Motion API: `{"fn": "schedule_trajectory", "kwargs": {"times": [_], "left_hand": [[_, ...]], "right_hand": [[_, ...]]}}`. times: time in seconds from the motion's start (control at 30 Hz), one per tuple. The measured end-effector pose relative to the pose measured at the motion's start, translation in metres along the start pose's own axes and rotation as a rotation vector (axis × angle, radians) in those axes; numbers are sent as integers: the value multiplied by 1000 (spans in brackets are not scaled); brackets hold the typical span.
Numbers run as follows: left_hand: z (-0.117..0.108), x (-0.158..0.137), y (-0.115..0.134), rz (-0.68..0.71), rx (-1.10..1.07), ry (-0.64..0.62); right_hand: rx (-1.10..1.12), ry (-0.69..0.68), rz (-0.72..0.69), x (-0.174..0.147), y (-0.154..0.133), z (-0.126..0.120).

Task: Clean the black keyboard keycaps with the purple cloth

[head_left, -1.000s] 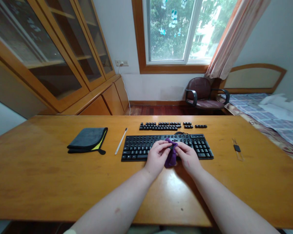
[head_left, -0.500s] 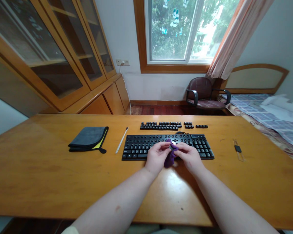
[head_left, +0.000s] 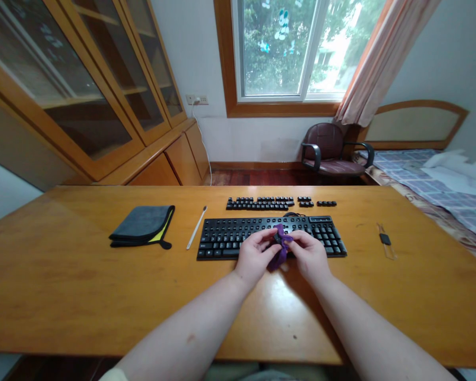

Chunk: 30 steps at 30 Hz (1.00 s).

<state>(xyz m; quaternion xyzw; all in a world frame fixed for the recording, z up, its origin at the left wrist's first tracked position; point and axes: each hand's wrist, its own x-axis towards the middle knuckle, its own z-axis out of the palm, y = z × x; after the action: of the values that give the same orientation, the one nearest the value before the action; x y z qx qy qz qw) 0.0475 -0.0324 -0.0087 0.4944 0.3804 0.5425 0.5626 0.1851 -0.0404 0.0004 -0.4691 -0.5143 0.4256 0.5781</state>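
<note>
Purple cloth (head_left: 276, 261) held up at near edge of kbd (head_left: 220, 246).
On table (head_left: 103, 301), L to R, we log: folded grey cloth (head_left: 140, 225) w/ black trim, yellow inside; white stick (head_left: 195, 229) w/ dark tip, lying aslant; kbd, w/ loose keycaps (head_left: 275, 206) in rows just behind; L hand (head_left: 253, 255), grip clamped on purple cloth & small dark pc. (head_left: 276, 238), too small for us to ID; R hand (head_left: 312, 257), thumb & fingers together on cloth's R side; well apart at far R, black tool (head_left: 385, 239) w/ thin wire loops.

Bedroom — bed (head_left: 440, 193), pink curtain (head_left: 386, 63), glazed cabinet (head_left: 121, 87)
</note>
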Motion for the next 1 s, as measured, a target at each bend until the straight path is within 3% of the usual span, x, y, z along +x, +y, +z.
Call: {"fn": "schedule_trajectory", "kwargs": {"times": [0.13, 0.33, 0.43, 0.7, 1.0], "left_hand": [[0, 1, -1, 30, -13, 2], [-3, 5, -4, 97, 18, 102], [-5, 7, -8, 149, 55, 108], [-6, 3, -9, 227, 215, 27], [-10, 1, 0, 296, 625, -86]], "right_hand": [[-28, -18, -11, -1, 3, -2], [-16, 125, -93, 3, 7, -11], [16, 114, -100, 5, 6, -11], [152, 34, 185, 2, 7, 0], [234, -104, 304, 6, 6, 1]]}}
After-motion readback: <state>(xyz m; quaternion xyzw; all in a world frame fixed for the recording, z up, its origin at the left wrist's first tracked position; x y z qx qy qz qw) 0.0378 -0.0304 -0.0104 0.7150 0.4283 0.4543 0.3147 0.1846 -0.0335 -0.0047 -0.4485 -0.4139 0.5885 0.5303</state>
